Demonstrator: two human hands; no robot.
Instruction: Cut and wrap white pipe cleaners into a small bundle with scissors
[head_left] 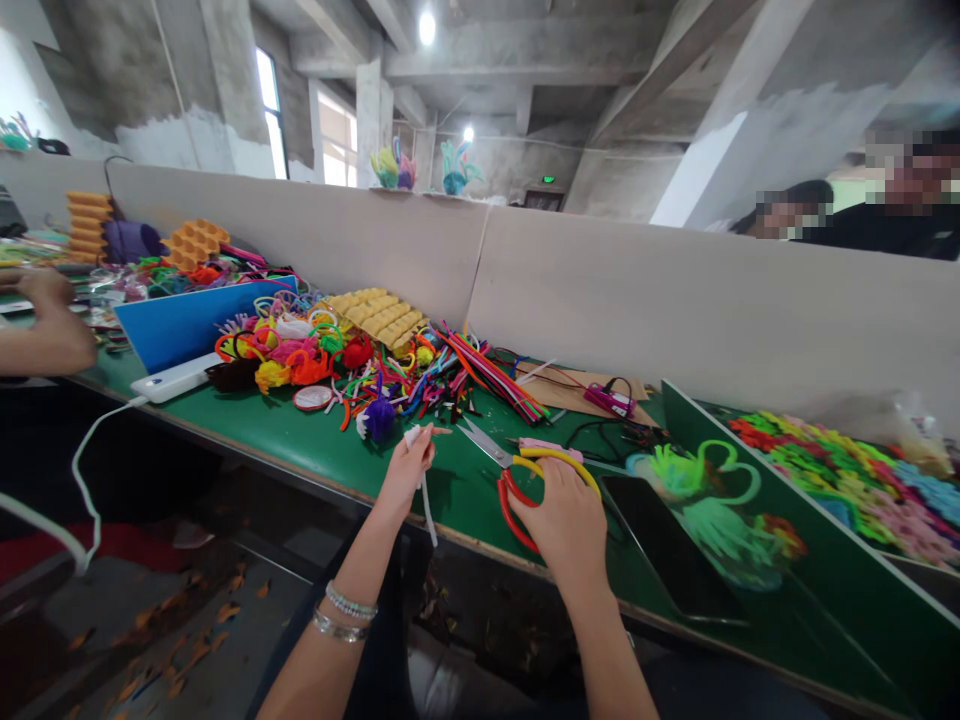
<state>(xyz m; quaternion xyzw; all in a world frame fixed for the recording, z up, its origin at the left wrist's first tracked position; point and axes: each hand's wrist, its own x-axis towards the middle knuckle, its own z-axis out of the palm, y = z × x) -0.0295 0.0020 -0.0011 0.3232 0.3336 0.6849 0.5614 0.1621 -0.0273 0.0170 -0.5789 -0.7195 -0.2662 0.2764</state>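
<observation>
My left hand (pixel 411 462) is closed near the green table's front edge, pinching a white pipe cleaner (pixel 428 508) whose tail hangs below the fingers. To its right, my right hand (pixel 566 510) is closed on the scissors (pixel 517 484), which have one red and one yellow handle. Their blades are parted and point up and left toward my left hand, without touching it. Behind the scissors lies a pink-handled tool (pixel 551 448), partly hidden. A purple fuzzy ball (pixel 379 419) sits on the table just beyond my left hand.
Colourful pipe cleaners (pixel 495 375) and fuzzy pieces are heaped behind my hands. A dark phone (pixel 671 545) and green fuzzy figures (pixel 731 540) lie at the right, before a green divider (pixel 787 520). A white power strip (pixel 176 379) is at left, near another person's hand (pixel 49 310).
</observation>
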